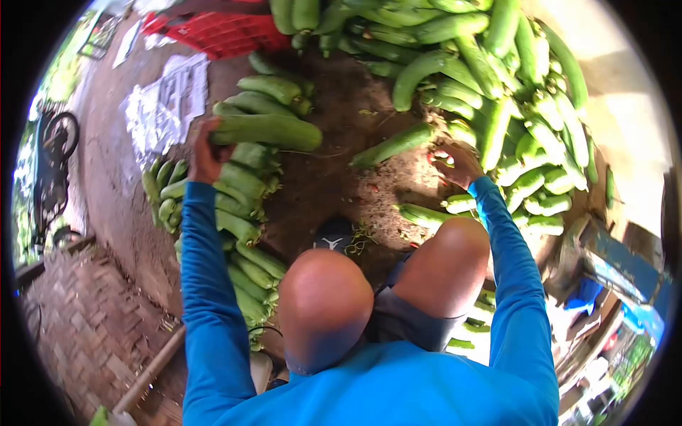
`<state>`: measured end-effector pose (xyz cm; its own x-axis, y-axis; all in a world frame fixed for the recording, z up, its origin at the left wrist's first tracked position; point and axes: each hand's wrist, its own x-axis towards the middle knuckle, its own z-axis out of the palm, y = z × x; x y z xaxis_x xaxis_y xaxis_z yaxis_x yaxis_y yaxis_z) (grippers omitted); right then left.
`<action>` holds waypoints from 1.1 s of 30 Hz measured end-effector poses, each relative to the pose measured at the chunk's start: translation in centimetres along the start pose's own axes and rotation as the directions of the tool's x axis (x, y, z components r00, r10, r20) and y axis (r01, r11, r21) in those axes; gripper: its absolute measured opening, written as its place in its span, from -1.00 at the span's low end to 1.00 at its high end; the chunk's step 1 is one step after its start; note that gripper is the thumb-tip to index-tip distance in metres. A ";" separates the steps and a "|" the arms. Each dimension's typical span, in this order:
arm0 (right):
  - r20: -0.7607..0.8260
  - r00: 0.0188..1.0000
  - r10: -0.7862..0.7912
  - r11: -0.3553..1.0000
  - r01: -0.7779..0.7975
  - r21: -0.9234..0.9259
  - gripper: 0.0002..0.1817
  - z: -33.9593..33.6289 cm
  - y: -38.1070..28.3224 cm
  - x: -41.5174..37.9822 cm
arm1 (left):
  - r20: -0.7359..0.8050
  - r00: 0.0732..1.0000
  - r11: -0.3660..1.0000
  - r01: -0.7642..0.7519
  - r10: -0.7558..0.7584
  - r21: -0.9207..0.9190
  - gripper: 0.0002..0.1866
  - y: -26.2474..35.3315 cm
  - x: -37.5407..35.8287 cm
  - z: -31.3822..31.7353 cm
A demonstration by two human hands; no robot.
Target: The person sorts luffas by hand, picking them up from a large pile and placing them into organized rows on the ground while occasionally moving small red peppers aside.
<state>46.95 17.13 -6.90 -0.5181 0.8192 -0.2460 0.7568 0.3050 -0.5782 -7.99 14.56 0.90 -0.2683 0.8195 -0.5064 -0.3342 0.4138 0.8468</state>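
Gripping a long green gourd (273, 133) at 11 o'clock from mid-view: left hand (206, 153) at 10 o'clock, fingers closed round the outer end, free end pointing to 3 o'clock. Gourd sits over the top of the left row (241, 181), which runs down to 8 o'clock; whether it bears on the gourds beneath, cannot tell.

Right hand (457, 163) at 2 o'clock, beside the right heap (496, 131). Fingers curled, tips partly lost in glare; cannot tell if they pinch anything. Lone gourd (394, 145) on the ground at 1 o'clock, just beyond that hand. Red crate (220, 35) at 11 o'clock.

Step in hand, my reading: placing or lifting one gourd at the left row, which of the two unclear. Next move calls for a firm end grip, since the weight hangs off one side, and a level path so neighbours do not roll
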 end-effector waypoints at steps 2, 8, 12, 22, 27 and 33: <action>-0.112 0.982 0.152 0.988 -0.153 -0.003 -0.65 0.1 1.7 -3.1 | 0.086 0.995 0.995 0.043 -0.051 0.092 -0.71 2.2 2.3 0.4; -0.086 0.861 0.502 0.855 -0.509 -0.100 -0.46 -0.8 2.7 -9.4 | 0.059 0.953 0.910 0.263 -0.296 0.321 -0.57 3.7 9.0 1.1; -0.209 0.891 0.402 0.901 -0.426 -0.080 -0.53 0.2 2.8 -10.3 | -0.022 0.999 0.832 -0.029 0.049 0.554 -0.53 1.3 14.3 -4.3; -0.121 0.955 -0.271 0.893 0.203 -0.401 -0.51 3.8 -2.5 3.9 | 0.490 0.845 0.313 -0.534 0.212 0.785 -0.68 -7.8 6.5 18.9; -0.076 0.971 -0.228 0.761 0.129 -0.636 -0.51 8.5 -0.6 8.4 | 0.634 0.751 0.322 -0.656 0.184 0.683 -0.48 -10.9 9.5 27.0; 0.099 0.993 -0.070 0.920 0.102 -0.379 -0.46 4.2 -5.1 -0.2 | 0.618 0.735 0.288 -0.678 0.279 0.677 -0.21 -15.0 14.9 33.2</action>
<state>41.50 13.38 -7.13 -0.6066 0.7437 -0.2811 0.7940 0.5484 -0.2625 22.99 33.71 -14.00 0.2675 0.9629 -0.0357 0.6970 -0.1678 0.6971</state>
